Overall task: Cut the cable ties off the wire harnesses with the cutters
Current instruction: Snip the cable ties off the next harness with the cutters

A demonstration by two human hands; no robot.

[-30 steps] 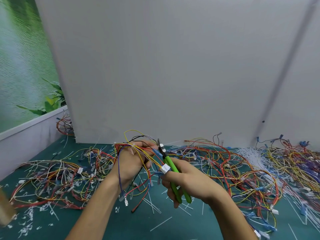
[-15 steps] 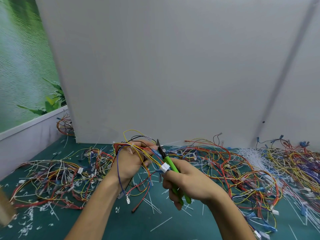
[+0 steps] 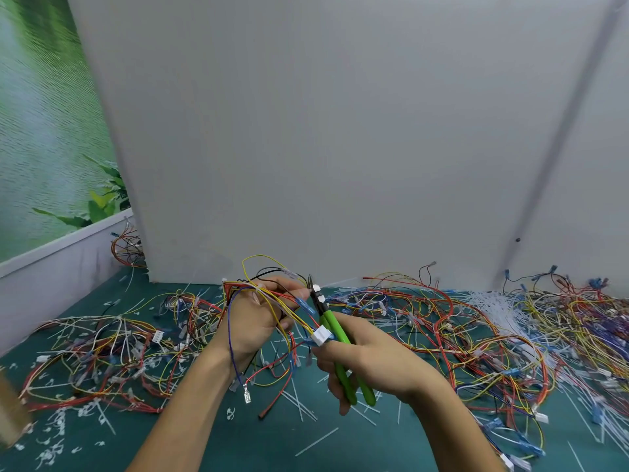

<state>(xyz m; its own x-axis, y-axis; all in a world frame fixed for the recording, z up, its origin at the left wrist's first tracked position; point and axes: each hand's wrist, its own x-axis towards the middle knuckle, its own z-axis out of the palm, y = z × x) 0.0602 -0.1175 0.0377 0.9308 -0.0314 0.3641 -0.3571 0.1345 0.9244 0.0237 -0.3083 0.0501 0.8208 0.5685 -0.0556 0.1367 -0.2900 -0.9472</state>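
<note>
Above mat: left hand [image 3: 253,318] grips harness [image 3: 272,294]; right hand [image 3: 367,359] grips cutters [image 3: 335,332].

The left hand [image 3: 252,321] holds a harness [image 3: 272,291] just left of the right hand [image 3: 367,362], which grips the cutters [image 3: 335,330]. The cutters' tip lies beside the left fingertips. Both hands are above the counter [image 3: 238,444]. A left pile [image 3: 102,352] of harnesses lies left of the hands, and a right pile [image 3: 476,328] lies right of and behind them. Cut ties [image 3: 316,441] lie scattered under and before the hands. A panel [image 3: 340,131] stands behind the hands.
</note>
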